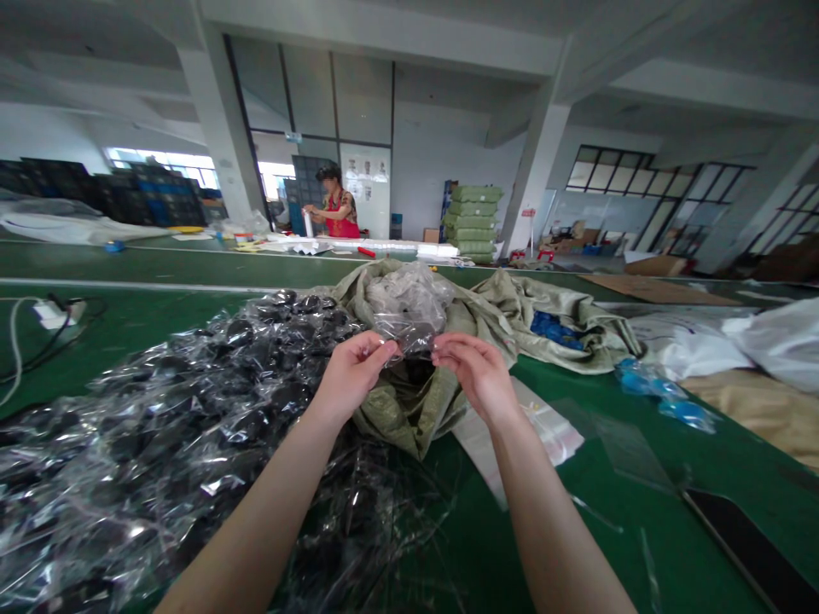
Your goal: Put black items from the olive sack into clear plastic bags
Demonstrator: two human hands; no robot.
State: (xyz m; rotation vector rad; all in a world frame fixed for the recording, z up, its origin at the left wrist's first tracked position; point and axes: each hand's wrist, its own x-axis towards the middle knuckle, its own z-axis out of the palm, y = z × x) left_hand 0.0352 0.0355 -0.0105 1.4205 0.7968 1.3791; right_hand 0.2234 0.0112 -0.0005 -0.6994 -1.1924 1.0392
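Between my two hands a clear plastic bag (pixel 415 339) with a dark round item inside is stretched out. My left hand (pixel 358 367) pinches its left side between thumb and fingers. At the opposite side, my right hand (pixel 472 368) pinches the bag the same way. Behind and below it lies an open olive woven sack (pixel 409 414), with crumpled clear plastic (pixel 409 294) in its mouth. A large heap of black items in clear bags (pixel 256 384) spreads to the left, beside my left forearm. What exactly the dark item is, I cannot tell.
A second woven sack (pixel 576 345) holds blue items. Small blue bagged pieces (pixel 665 394) and a black phone (pixel 755 546) lie at the right. A white power strip (pixel 59 314) with cables sits at left. Across the green table (pixel 159 266) stands a co-worker (pixel 338 209) in a red apron.
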